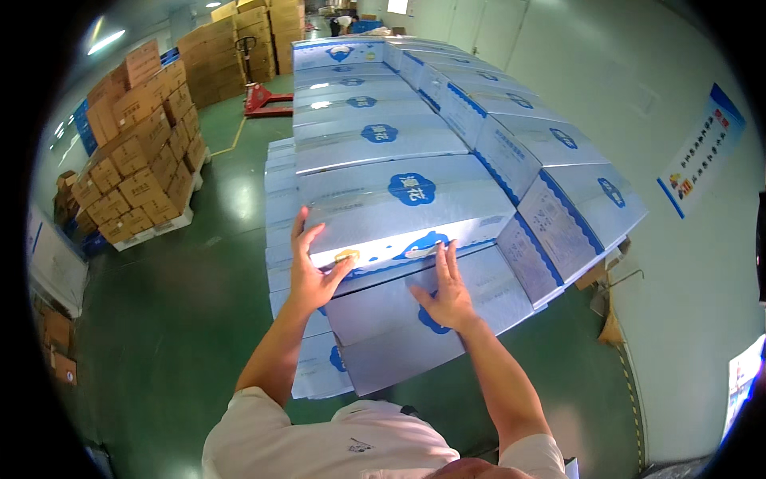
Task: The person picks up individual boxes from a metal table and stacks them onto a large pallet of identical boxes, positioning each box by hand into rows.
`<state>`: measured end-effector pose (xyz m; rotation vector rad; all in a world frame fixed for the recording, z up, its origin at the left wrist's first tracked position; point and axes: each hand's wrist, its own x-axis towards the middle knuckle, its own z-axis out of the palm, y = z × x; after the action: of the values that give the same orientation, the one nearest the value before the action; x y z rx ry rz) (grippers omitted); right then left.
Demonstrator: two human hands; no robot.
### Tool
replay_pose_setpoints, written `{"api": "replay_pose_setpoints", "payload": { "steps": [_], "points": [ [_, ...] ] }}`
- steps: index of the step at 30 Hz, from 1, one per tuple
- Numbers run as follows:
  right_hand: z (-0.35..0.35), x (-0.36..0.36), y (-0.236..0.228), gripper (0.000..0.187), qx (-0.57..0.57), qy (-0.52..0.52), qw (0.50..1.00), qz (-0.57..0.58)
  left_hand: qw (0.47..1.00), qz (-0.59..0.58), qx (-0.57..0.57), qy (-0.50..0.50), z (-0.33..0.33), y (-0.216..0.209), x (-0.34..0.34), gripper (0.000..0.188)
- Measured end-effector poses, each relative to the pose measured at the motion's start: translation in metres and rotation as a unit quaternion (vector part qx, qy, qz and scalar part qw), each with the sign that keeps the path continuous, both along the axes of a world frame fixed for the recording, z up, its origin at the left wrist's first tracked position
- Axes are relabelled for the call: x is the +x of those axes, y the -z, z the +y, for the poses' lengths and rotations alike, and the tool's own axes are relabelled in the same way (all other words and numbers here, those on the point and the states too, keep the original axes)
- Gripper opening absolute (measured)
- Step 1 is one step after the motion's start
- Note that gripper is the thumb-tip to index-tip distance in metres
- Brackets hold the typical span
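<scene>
Our pale shirt spans six o'clock. Beyond, a blue-white carton stack reaches twelve. At centre we touch its front carton — probably stiff, weighty, slick; best held by both ends. Left hand: fingers spread around its left corner; right hand: fingers nearly together, thumb apart, against its front.

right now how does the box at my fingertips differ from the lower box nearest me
The box at your fingertips sits a layer higher than the lower box. Its blue top emblem shows whole, while the lower box's is partly covered by your right hand. Both are pale with blue print.
</scene>
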<state>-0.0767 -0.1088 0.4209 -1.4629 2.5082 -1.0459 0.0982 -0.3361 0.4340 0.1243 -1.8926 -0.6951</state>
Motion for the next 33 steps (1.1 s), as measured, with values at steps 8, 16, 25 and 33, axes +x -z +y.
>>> {"api": "replay_pose_setpoints", "payload": {
  "steps": [8, 16, 25, 33],
  "points": [
    [0.001, 0.003, 0.004, 0.098, -0.026, 0.005, 1.000, -0.009, 0.857, 0.077, 0.477, 0.183, -0.094, -0.023, -0.043, 0.084],
    [0.000, 0.007, -0.011, 0.098, 0.033, 0.031, 0.999, -0.011, 0.899, -0.065, 0.391, 0.184, -0.101, -0.016, -0.042, 0.081],
    [0.013, 0.008, 0.004, 0.082, 0.023, 0.024, 0.999, 0.040, 0.872, -0.169, 0.443, 0.121, -0.140, 0.076, -0.039, 0.086],
    [0.148, 0.098, 0.015, 0.053, -0.050, 0.055, 0.986, 0.147, 0.918, -0.286, 0.172, -0.214, 0.031, 0.275, 0.121, 0.041]
  ]
}}
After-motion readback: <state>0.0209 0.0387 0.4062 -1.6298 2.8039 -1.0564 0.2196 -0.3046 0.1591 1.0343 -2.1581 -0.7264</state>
